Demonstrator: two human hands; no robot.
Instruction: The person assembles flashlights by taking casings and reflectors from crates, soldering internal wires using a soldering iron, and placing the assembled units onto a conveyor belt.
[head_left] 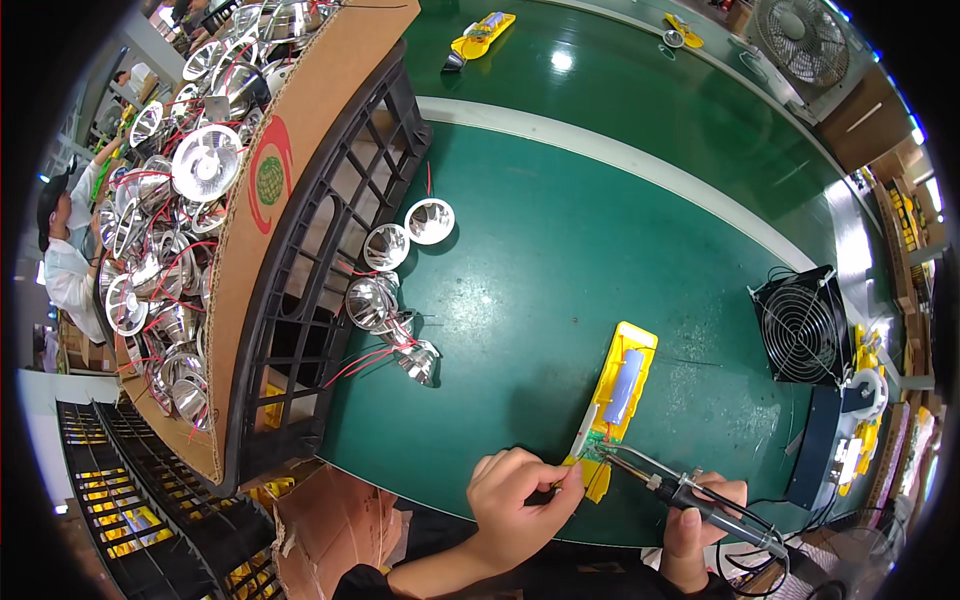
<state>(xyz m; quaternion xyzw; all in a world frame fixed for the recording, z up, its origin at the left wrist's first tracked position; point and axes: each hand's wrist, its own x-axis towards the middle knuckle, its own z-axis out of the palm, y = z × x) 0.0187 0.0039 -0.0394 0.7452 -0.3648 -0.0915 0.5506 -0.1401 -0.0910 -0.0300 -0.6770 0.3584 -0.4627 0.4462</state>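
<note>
A yellow plastic flashlight-like housing (640,345) lies on the green table in front of me, its near end between my hands. Inside it are a blue-purple cylindrical battery (625,386) and a small green circuit board (593,447). My right hand (705,520) grips a soldering iron (700,502) with a thin metal tube beside its shaft; its tip meets the board area. My left hand (525,497) is pinched closed at the housing's near left edge. Whatever sits between those fingertips is too small to make out.
Several silver reflector cups (430,221) with red wires lie left, beside a black plastic crate (330,240). A cardboard box (300,110) heaped with reflectors rests on it. A black fan (800,328) stands right. Beyond the pale rail, another yellow housing (483,36) lies on a green surface.
</note>
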